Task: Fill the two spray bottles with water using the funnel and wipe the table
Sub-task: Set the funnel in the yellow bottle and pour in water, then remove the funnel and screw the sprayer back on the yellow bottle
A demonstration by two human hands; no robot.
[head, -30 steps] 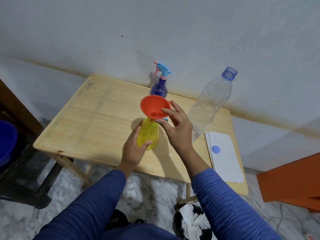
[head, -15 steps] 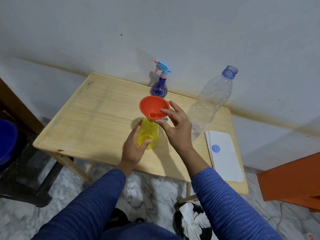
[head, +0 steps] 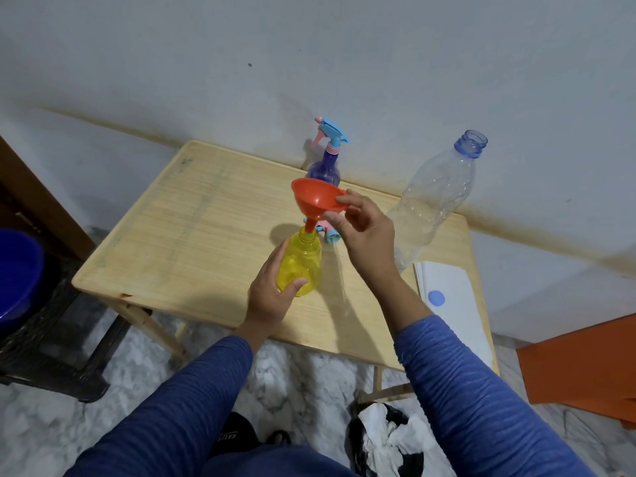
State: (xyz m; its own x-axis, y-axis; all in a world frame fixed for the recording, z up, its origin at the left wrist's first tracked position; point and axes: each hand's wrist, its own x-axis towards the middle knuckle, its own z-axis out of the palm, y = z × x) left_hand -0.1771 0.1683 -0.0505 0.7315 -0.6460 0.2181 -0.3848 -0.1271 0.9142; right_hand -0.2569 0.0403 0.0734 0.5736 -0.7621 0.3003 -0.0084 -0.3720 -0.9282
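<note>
Clear plastic bottle (head: 435,204) stands uncapped just beyond the right hand (head: 366,235), water level unreadable; yellow spray bottle (head: 300,266) (cap off) shows no liquid. Orange funnel (head: 318,197) now sits tilted with its spout in the yellow neck, versus upright earlier. Right fingertips pinch the funnel rim; left hand (head: 270,296) wraps the yellow bottle's base.

Blue bucket (head: 17,277) left; white paper (head: 454,304) on table's right edge
</note>
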